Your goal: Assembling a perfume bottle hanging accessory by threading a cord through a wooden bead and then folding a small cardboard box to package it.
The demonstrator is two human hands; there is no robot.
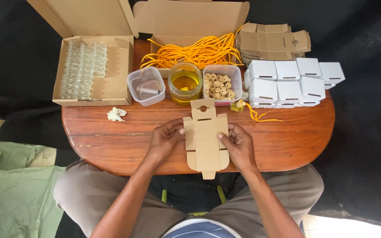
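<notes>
Both hands gripped the flat cardboard box blank point(206, 140) over the wooden table's point(287, 141) near edge: left hand point(166, 140) pinched its left flap, right hand point(239, 145) its right; oil jar point(184, 82) sat just behind

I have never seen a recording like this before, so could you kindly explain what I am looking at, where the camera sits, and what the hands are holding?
There is no machine here: a seated person works with bare hands, and the single picture comes from a camera on their head, looking down.

The left hand and right hand hold a flat, unfolded brown cardboard box blank by its two sides, over a wooden table.

On the table lie an open carton of small clear glass bottles, an open carton with yellow cords, a clear tub, a jar of yellow liquid, a tub of small corks, a stack of flat brown blanks and folded white boxes.
</notes>
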